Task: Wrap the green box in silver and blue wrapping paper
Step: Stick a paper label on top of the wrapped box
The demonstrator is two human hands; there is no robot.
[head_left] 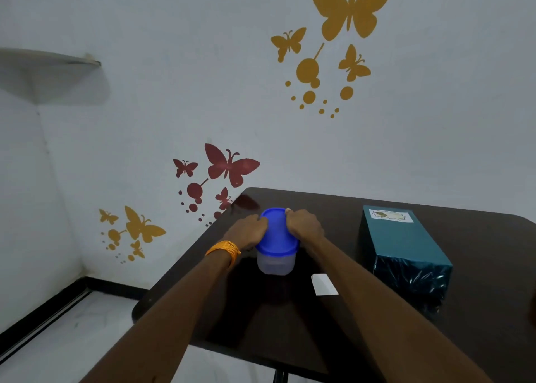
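- Gripping the blue lid (277, 233) from both sides, the left hand (249, 231) and the right hand (305, 226) curl their fingers round its rim.
- The lid sits on a clear tub (275, 264) on the dark table (362, 333).
- The green box (401, 249) lies on the table's right side, well apart from both hands.
- A white label (392, 215) is on its top.
- A white slip (324, 284) lies between tub and box.
- An orange band (224, 249) wraps the left wrist.

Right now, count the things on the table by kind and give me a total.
Container with blue lid: 1
Green box: 1
White paper slip: 1
Total: 3
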